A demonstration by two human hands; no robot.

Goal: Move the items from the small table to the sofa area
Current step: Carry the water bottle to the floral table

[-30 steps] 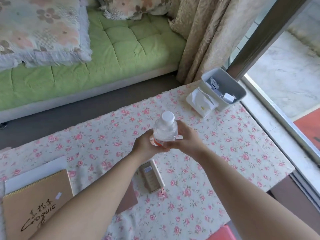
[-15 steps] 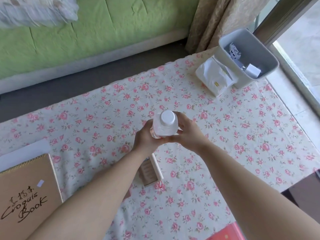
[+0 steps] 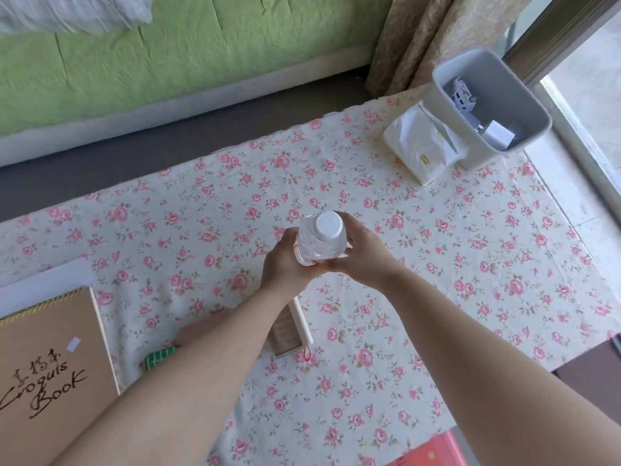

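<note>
A clear plastic bottle (image 3: 322, 240) with a white cap stands upright over the middle of the small table (image 3: 470, 264), which wears a cloth printed with pink roses. My left hand (image 3: 285, 264) wraps its left side and my right hand (image 3: 361, 255) its right side, both closed on it. The bottle's base is hidden by my fingers, so I cannot tell whether it rests on the cloth. The green sofa (image 3: 201, 55) runs along the far side, across a strip of dark floor.
A grey bin (image 3: 524, 105) with a toy car and a white tissue pack (image 3: 420, 146) stand at the table's far right. A brown sketchbook (image 3: 50, 364) lies at the left. A beige box (image 3: 289, 327), a green item (image 3: 158, 359) and a red object (image 3: 433, 452) lie near me.
The view has tilted down and nearer, so the sofa cushions have left the top. Both hands keep the same hold on the bottle, now seen more from above.
</note>
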